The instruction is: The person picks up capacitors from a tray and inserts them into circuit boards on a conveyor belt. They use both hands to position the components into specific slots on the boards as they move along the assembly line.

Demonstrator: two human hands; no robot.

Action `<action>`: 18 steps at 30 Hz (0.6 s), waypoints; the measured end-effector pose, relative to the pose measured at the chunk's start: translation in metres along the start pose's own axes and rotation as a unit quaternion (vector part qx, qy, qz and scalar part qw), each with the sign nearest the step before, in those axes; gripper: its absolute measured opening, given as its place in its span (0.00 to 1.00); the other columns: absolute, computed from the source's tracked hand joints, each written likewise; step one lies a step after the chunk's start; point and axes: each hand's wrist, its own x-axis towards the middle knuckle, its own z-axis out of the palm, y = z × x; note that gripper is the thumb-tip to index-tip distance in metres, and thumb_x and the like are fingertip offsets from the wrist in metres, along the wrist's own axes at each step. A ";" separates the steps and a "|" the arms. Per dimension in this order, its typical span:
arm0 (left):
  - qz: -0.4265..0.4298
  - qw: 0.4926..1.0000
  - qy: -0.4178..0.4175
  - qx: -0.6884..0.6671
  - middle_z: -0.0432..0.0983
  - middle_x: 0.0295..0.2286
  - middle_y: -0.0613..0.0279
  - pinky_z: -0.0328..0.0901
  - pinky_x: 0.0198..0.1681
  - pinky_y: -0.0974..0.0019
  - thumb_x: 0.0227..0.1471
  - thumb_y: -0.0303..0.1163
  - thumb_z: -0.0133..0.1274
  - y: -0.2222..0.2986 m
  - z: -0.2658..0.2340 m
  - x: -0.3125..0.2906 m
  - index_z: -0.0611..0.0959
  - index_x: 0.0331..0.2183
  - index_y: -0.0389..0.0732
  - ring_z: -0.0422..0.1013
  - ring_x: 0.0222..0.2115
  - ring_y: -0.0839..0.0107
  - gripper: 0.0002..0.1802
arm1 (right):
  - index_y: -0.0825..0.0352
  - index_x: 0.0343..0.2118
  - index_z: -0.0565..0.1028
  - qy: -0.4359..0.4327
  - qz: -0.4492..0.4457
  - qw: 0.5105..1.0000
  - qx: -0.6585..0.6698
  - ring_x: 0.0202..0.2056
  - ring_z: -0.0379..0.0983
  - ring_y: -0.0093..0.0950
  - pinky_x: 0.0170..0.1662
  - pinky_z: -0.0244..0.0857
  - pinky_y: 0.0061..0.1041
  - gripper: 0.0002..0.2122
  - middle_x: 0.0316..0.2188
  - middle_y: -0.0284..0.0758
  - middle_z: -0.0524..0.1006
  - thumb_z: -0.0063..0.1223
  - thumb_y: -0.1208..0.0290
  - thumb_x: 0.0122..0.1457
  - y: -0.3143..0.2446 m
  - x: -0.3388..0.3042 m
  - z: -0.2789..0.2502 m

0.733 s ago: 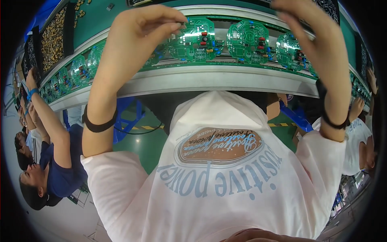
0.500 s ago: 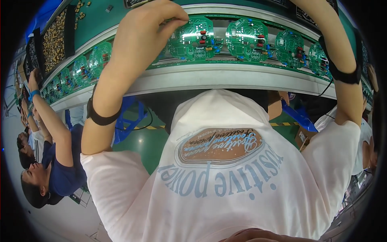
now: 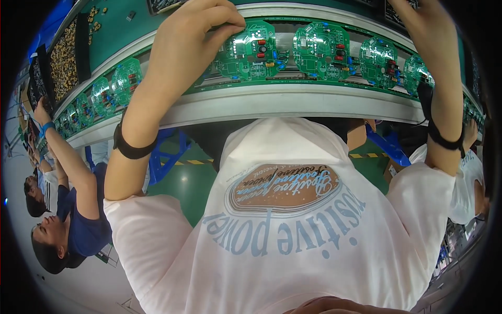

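My left hand (image 3: 209, 29) is closed in a pinch at the upper left edge of a green circuit board (image 3: 253, 55). What its fingertips hold, if anything, is too small to make out. That board carries red, black and blue components and lies in a row on a rail, with another circuit board (image 3: 320, 49) to its right. My right hand (image 3: 426, 26) is at the top right, beside a dark parts tray (image 3: 396, 17). The picture's upper edge cuts off part of its fingers, so their grip does not show.
A pale metal rail (image 3: 293, 99) runs along the near side of the boards. At the far left stands a dark bin of yellowish components (image 3: 65, 57), some lying loose on the green surface. A co-worker's arm (image 3: 70, 159) reaches to the line at left. Another parts tray (image 3: 163, 5) is at the top.
My right hand has come lower and further into view near the dark tray, its forearm now more bent. My left hand stays pinched in nearly the same place.
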 end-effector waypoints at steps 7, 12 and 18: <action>-0.068 0.939 -0.209 0.266 0.81 0.37 0.60 0.72 0.42 0.65 0.52 0.21 0.62 0.036 -0.021 0.013 0.86 0.38 0.39 0.78 0.36 0.60 0.09 | 0.73 0.49 0.79 -0.053 0.212 0.900 0.377 0.42 0.82 0.29 0.46 0.75 0.24 0.11 0.39 0.39 0.84 0.54 0.77 0.67 0.008 -0.081 -0.006; -0.024 0.908 -0.251 0.335 0.81 0.38 0.61 0.72 0.40 0.66 0.52 0.23 0.63 0.039 -0.022 0.022 0.86 0.39 0.40 0.78 0.36 0.61 0.10 | 0.74 0.49 0.79 -0.032 0.315 0.802 0.506 0.42 0.83 0.28 0.48 0.76 0.23 0.10 0.39 0.39 0.84 0.53 0.78 0.68 0.001 -0.098 0.019; 0.015 0.923 -0.138 0.360 0.83 0.38 0.61 0.72 0.38 0.69 0.58 0.25 0.60 0.021 -0.040 0.053 0.86 0.43 0.39 0.79 0.36 0.67 0.10 | 0.74 0.49 0.78 -0.006 0.283 0.812 0.510 0.40 0.84 0.30 0.45 0.78 0.25 0.10 0.38 0.40 0.84 0.53 0.78 0.67 -0.005 -0.109 0.027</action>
